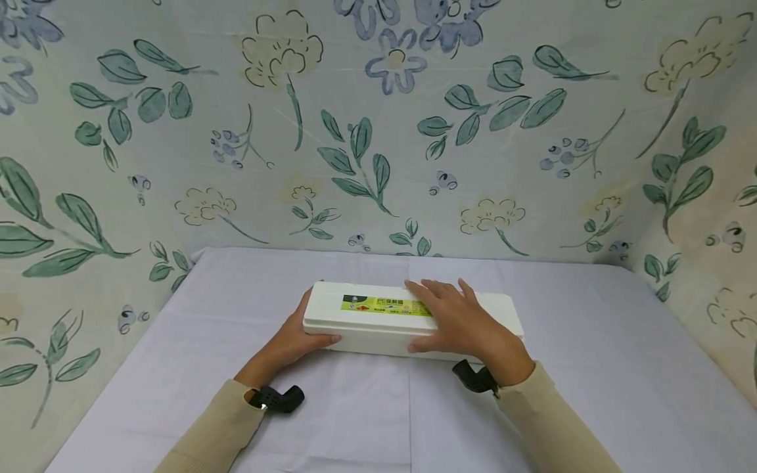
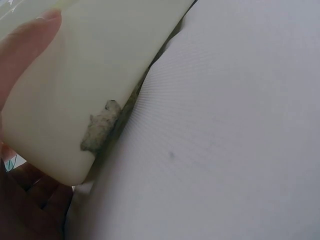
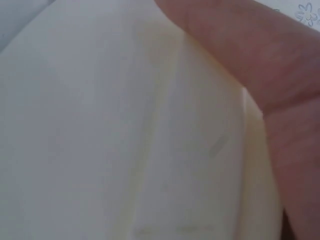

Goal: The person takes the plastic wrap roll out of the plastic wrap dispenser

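Observation:
A long white cling film box [image 1: 367,339] lies crosswise on the table, its lid lowered over the top. A yellow-green label [image 1: 378,305] runs along the lid, partly covered by the right fingers. My left hand [image 1: 288,343] grips the left end, thumb along the front and fingers behind, mostly hidden. In the left wrist view the left thumb [image 2: 25,52] presses the box's smooth side, above a rough greyish patch [image 2: 101,129] near its lower edge. My right hand [image 1: 464,325] spans the box right of centre, thumb on the front, fingertips reaching across the lid.
A white cloth [image 1: 355,420] with a crease down its middle covers the table. Behind and at both sides hangs a floral curtain [image 1: 384,177]. Dark wrist mounts [image 1: 278,399] stick out below both hands.

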Tool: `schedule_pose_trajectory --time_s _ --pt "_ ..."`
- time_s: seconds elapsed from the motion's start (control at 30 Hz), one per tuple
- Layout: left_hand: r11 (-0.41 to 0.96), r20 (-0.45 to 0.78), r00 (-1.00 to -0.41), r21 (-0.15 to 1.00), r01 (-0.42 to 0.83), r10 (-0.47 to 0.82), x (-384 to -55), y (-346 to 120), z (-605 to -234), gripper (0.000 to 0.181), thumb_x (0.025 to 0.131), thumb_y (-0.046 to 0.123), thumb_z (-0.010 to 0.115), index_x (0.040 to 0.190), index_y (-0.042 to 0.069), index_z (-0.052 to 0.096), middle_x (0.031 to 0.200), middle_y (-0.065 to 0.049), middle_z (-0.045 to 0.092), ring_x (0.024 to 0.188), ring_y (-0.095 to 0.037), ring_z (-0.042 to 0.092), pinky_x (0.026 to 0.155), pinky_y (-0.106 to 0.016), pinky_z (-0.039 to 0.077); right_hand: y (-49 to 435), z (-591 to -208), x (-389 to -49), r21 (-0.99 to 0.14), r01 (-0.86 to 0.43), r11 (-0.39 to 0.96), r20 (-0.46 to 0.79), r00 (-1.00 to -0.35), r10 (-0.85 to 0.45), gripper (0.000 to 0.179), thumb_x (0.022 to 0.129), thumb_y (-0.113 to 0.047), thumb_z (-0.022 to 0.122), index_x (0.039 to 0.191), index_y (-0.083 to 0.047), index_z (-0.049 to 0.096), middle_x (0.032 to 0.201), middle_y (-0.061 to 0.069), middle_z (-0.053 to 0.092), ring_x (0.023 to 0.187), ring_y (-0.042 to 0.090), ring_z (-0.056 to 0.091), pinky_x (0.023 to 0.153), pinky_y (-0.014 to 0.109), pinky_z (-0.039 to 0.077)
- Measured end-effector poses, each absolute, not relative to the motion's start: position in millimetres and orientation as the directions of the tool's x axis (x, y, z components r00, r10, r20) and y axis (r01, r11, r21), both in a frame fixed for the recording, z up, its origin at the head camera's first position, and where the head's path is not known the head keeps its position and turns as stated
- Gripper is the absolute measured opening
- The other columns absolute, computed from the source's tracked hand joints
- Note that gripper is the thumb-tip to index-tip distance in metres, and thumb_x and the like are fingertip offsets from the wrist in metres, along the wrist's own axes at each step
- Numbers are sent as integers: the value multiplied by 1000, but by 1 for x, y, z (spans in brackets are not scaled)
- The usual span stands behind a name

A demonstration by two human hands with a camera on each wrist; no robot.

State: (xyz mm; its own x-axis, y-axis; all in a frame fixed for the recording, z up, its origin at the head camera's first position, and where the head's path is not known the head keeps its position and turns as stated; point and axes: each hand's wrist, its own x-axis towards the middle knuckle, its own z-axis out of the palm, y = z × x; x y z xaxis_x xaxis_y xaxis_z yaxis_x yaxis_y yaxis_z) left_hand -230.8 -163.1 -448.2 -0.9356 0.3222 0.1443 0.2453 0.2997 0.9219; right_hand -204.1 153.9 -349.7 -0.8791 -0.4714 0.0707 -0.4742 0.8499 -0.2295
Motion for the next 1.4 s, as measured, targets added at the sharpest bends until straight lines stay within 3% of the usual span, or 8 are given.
schedule_pose_trajectory --time_s 0.2,0.57,1.13,1.4 --pt "316 126 -942 921 228 312 -230 -161 -446 111 75 19 82 155 27 6 154 -5 30 133 -29 39 107 -59 28 154 -350 -204 -222 -474 852 75 -880 -469 105 68 -59 80 153 -24 29 148 11 40 136 31 34 110 64 8" --pt "337 122 -937 912 236 326 -212 -156 -418 107 77 20 80 155 12 7 153 -13 30 133 -35 38 106 -60 28 151 -353 -204 -192 -469 862 86 -883 -462 106 67 -59 80 152 -24 30 142 9 46 130 32 40 109 65 9" --pt "347 112 -941 910 226 318 -208 -155 -413 105 77 18 80 155 14 8 153 -13 31 132 -34 40 106 -59 29 150 -356 -206 -130 -478 869 104 -878 -467 105 67 -63 77 152 -24 30 139 8 48 125 32 44 102 61 28" --pt "347 118 -942 909 230 314 -216 -156 -425 105 77 17 79 155 14 8 153 -13 31 131 -34 40 105 -60 29 150 -356 -206 -122 -483 867 116 -875 -470 103 67 -63 77 151 -23 32 137 9 49 122 31 45 100 59 31"
